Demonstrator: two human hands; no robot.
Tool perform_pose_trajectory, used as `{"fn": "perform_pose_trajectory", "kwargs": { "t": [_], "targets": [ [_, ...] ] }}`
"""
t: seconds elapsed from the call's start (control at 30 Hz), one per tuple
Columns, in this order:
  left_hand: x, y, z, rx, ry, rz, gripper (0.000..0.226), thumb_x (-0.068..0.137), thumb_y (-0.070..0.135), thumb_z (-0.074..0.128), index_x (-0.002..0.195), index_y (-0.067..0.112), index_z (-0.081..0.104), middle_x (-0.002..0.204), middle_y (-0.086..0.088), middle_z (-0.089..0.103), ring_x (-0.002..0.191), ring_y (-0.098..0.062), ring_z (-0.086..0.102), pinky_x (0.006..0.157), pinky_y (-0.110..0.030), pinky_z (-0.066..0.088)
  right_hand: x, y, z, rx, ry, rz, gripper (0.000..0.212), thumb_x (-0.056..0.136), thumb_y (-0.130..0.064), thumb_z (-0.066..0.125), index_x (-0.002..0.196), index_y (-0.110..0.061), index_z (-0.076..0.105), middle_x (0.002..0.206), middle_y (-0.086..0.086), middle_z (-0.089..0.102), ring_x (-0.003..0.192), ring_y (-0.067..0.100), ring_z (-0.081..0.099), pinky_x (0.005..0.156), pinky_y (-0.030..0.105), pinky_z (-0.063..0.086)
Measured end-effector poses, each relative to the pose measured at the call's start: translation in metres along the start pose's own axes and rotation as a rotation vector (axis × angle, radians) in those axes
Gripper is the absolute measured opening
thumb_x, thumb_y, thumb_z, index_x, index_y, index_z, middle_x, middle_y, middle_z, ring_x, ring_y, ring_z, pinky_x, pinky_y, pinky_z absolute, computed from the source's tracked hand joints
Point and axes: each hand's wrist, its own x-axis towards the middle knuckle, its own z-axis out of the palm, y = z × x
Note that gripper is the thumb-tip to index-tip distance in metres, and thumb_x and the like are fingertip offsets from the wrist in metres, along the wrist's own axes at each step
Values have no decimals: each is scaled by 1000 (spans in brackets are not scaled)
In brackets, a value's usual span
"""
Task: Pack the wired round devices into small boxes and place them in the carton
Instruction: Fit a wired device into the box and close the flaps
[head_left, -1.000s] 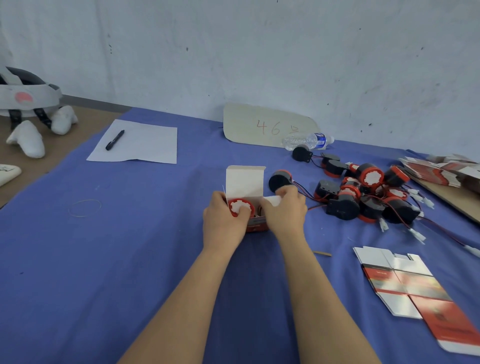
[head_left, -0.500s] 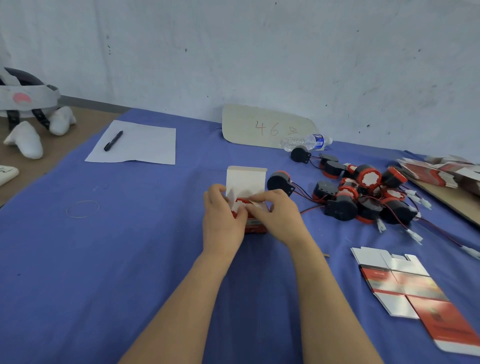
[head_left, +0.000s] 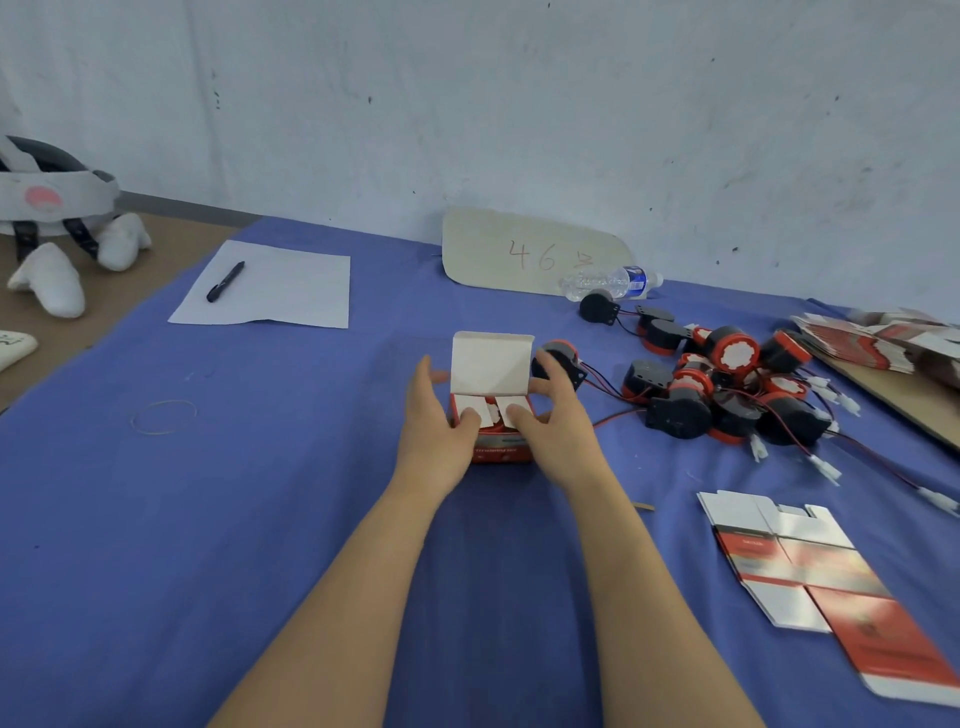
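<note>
box (head_left: 501, 452) flaps (head_left: 488, 405) pinned by both thumbs | left hand (head_left: 431, 431) fingers (head_left: 427, 370) near straight, right hand (head_left: 556, 431) curled round box | lid (head_left: 491, 364) to be folded down with flaps kept flat

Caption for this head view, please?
Left hand and right hand press flaps down on the small box beside loose wired round devices.
</note>
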Motion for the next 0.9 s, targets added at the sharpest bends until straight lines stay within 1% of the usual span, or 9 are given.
{"fn": "perform_pose_trajectory", "kwargs": {
  "t": [0.13,0.23,0.3,0.43,0.53,0.6,0.7,0.83,0.9],
  "targets": [
    [4,0,-3,-79,-27,18,38,91,1,50,116,30,47,120,7,55,78,-6,57,57,-8,45,-2,-3,-1,39,17,-28,44,89,-2,57,117,-27,36,118,-4,58,65,20,45,69,37,49],
    [7,-2,-6,-29,-13,67,30,91,0,49,91,30,50,110,0,57,69,-7,53,51,-9,41,-2,-3,-12,5,-80,-39,31,89,-11,62,110,-21,41,117,-9,55,71,17,46,68,23,46],
    [8,-4,-6,26,-19,81,31,89,-2,48,84,29,49,108,-8,58,68,-8,51,49,-11,38,-4,-3,-18,6,-173,-3,33,87,-19,66,111,-20,43,124,-11,53,92,8,56,76,18,48],
    [8,-4,-8,42,-20,70,33,94,0,40,86,28,56,118,-7,60,93,-20,59,70,-23,47,-6,1,-21,98,-264,93,43,85,-27,70,116,-19,41,137,-11,44,110,0,56,87,21,48],
    [6,-4,-9,-7,-69,50,31,100,9,37,95,22,64,129,4,52,113,-11,52,91,-22,44,-6,3,-15,37,-138,82,38,87,-25,68,118,-20,45,138,-8,47,110,13,59,88,25,47],
    [3,-3,-8,64,-107,140,16,97,19,50,106,22,63,126,8,50,108,-6,51,86,-14,41,-7,2,-10,-33,-70,22,43,89,-25,65,128,-22,47,133,-9,50,114,11,55,87,16,43],
    [1,-5,-8,147,-132,253,28,91,19,62,118,21,59,119,7,50,98,-6,53,78,-4,43,-8,0,-9,-83,-32,-1,34,93,-31,59,126,-28,54,123,-10,58,104,9,58,74,4,43],
    [2,-5,-8,194,-105,259,25,93,14,56,116,24,61,126,5,49,105,-7,51,79,-5,41,-7,-1,-10,-61,-106,11,30,93,-28,59,123,-26,61,135,-6,53,122,12,52,99,25,44],
    [2,-5,-6,190,-101,221,25,93,15,54,112,28,62,132,5,47,114,-11,49,84,-12,41,-8,-3,-11,9,-145,45,22,94,-28,58,115,-30,65,128,-10,55,117,7,53,91,17,45]
  ]
}}
